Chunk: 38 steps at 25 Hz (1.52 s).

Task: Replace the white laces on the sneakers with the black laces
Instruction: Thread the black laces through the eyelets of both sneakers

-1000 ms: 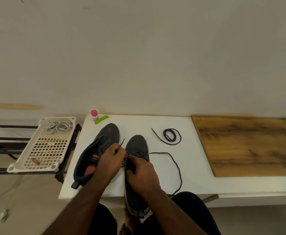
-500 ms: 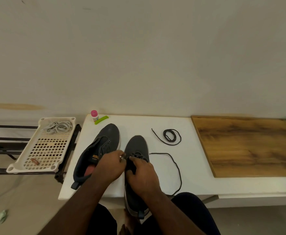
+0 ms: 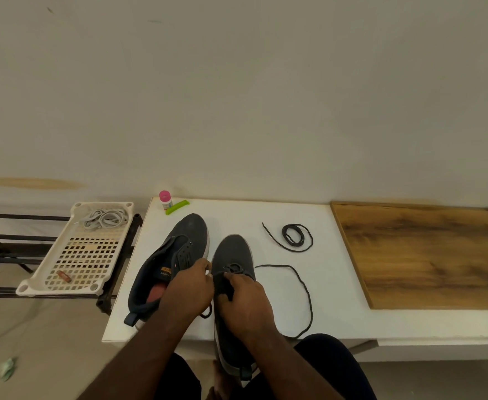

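Both hands worked at the right sneaker at the table's 6 o'clock edge: left hand pinched the black lace, right hand gripped the tongue; the spare black lace lay coiled toward 2 o'clock

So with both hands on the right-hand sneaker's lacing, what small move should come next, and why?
Probably draw the black lace taut through the eyelet: the left hand and right hand pinch it at the right sneaker, and a long slack tail loops over the table.
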### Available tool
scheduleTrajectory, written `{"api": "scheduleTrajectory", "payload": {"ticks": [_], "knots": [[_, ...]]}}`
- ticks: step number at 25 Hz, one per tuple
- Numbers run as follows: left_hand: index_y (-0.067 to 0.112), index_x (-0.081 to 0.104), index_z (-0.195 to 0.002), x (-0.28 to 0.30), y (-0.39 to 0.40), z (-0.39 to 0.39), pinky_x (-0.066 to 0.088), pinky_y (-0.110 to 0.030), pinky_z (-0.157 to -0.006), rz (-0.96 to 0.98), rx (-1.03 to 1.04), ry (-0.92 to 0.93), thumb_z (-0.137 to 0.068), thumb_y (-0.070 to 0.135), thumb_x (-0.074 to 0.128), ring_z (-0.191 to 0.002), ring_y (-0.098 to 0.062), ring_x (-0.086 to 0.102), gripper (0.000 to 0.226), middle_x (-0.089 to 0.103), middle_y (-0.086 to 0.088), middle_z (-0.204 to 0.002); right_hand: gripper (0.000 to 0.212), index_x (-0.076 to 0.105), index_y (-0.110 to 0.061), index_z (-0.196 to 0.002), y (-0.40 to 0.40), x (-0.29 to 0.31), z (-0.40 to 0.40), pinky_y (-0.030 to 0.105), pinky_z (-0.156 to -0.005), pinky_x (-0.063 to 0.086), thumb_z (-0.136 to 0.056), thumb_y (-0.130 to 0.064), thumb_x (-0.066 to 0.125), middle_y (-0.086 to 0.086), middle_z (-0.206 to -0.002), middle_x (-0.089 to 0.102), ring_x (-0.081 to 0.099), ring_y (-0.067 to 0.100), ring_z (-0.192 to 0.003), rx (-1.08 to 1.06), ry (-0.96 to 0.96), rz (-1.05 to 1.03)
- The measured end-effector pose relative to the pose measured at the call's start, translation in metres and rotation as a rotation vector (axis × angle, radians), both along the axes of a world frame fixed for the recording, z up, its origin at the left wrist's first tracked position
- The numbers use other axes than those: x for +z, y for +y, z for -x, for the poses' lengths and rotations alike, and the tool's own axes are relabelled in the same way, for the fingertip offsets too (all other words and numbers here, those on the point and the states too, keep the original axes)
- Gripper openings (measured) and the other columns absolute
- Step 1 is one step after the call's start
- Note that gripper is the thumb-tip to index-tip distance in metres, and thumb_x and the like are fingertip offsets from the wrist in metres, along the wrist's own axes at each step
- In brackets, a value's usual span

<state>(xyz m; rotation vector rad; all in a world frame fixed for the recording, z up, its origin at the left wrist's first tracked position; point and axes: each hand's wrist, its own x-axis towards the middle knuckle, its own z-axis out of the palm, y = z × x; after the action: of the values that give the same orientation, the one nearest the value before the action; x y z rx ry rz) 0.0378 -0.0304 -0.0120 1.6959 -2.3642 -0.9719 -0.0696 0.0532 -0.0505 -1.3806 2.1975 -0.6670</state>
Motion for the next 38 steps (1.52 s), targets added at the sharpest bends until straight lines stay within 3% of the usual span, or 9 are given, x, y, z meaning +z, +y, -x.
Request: {"api": "scheduleTrajectory", "payload": {"ticks": [4, 8, 14, 16, 22, 26, 30, 35, 38], "knots": [[0.015, 0.041, -0.143, -0.008, 0.006, 0.004, 0.046, -0.032, -0.093, 0.017, -0.013, 0.017, -0.099, 0.020, 0.048, -0.111, -0.021, 0.057, 0.045, 0.059, -0.008, -0.129, 0.023, 0.067, -0.028, -0.116, 0.007, 0.015, 0.019, 0.013, -0.090, 0.043, -0.096, -0.030, 0.057, -0.013, -0.112, 0.063, 0.057, 0.001, -0.102, -0.094, -0.132, 0.194], [0.017, 0.049, -0.140, -0.014, 0.011, 0.007, 0.034, -0.034, -0.111, 0.109, -0.004, 0.082, -0.096, 0.021, 0.052, -0.130, -0.020, 0.045, 0.044, 0.049, -0.003, -0.141, 0.024, 0.072, -0.019, -0.114, 0.003, 0.006, 0.096, 0.023, -0.091, 0.048, -0.095, -0.018, 0.058, -0.004, -0.111, 0.073, 0.065, 0.012, -0.103, -0.292, -0.032, 0.106], [0.028, 0.059, -0.114, -0.025, 0.034, 0.021, 0.052, -0.032, -0.088, -0.032, 0.085, 0.174, -0.079, 0.062, 0.059, -0.096, -0.011, 0.059, 0.049, 0.060, 0.006, -0.108, 0.037, 0.061, -0.025, -0.135, -0.023, -0.030, 0.129, 0.034, -0.104, 0.044, -0.100, -0.022, 0.052, -0.003, -0.133, 0.063, 0.052, 0.023, -0.126, 0.045, 0.293, -0.140], [0.027, 0.058, -0.117, -0.029, 0.034, 0.022, 0.049, -0.030, -0.088, -0.024, 0.088, 0.152, -0.081, 0.060, 0.060, -0.098, -0.012, 0.058, 0.049, 0.058, 0.005, -0.110, 0.036, 0.060, -0.027, -0.136, -0.028, -0.037, 0.129, 0.037, -0.096, 0.048, -0.101, -0.026, 0.048, -0.002, -0.129, 0.062, 0.052, 0.027, -0.120, 0.117, 0.376, -0.191], [0.028, 0.056, -0.078, -0.032, 0.029, 0.021, 0.051, -0.034, -0.079, 0.064, -0.026, 0.136, -0.087, 0.047, 0.044, -0.079, -0.009, 0.056, 0.024, 0.057, 0.009, -0.081, 0.024, 0.063, -0.017, -0.107, -0.029, -0.047, 0.131, 0.033, -0.073, 0.047, -0.093, -0.009, 0.045, 0.000, -0.106, 0.058, 0.054, 0.023, -0.100, 0.184, 0.514, -0.217], [0.023, 0.059, -0.086, -0.037, 0.028, 0.022, 0.047, -0.030, -0.081, 0.138, -0.045, 0.143, -0.095, 0.035, 0.046, -0.082, -0.009, 0.054, 0.020, 0.056, 0.008, -0.085, 0.022, 0.059, -0.017, -0.109, -0.033, -0.013, 0.147, 0.035, -0.071, 0.051, -0.094, -0.008, 0.044, 0.005, -0.097, 0.066, 0.062, 0.025, -0.089, 0.075, 0.468, -0.071], [0.027, 0.064, -0.088, -0.038, 0.027, 0.022, 0.047, -0.025, -0.078, 0.101, -0.053, 0.192, -0.094, 0.039, 0.054, -0.079, -0.005, 0.056, 0.017, 0.059, 0.011, -0.083, 0.027, 0.072, -0.020, -0.118, -0.042, 0.044, 0.167, 0.039, -0.088, 0.054, -0.096, -0.018, 0.056, 0.001, -0.110, 0.073, 0.067, 0.022, -0.101, 0.006, 0.439, 0.143], [0.025, 0.072, -0.095, -0.036, 0.024, 0.016, 0.048, -0.021, -0.075, 0.017, 0.078, 0.290, -0.093, 0.030, 0.058, -0.080, -0.003, 0.063, 0.015, 0.069, 0.010, -0.087, 0.011, 0.076, -0.019, -0.098, -0.020, 0.069, 0.102, 0.015, -0.077, 0.045, -0.092, -0.023, 0.067, -0.017, -0.084, 0.066, 0.061, -0.001, -0.079, -0.045, 0.001, 0.178], [0.026, 0.074, -0.090, -0.036, 0.019, 0.013, 0.053, -0.024, -0.075, -0.148, 0.212, 0.408, -0.091, 0.025, 0.063, -0.082, -0.007, 0.066, 0.012, 0.071, 0.009, -0.082, 0.009, 0.075, -0.021, -0.094, -0.005, 0.033, 0.052, 0.017, -0.076, 0.050, -0.090, -0.019, 0.067, -0.010, -0.087, 0.072, 0.064, 0.001, -0.079, -0.096, -0.201, 0.106]]}}
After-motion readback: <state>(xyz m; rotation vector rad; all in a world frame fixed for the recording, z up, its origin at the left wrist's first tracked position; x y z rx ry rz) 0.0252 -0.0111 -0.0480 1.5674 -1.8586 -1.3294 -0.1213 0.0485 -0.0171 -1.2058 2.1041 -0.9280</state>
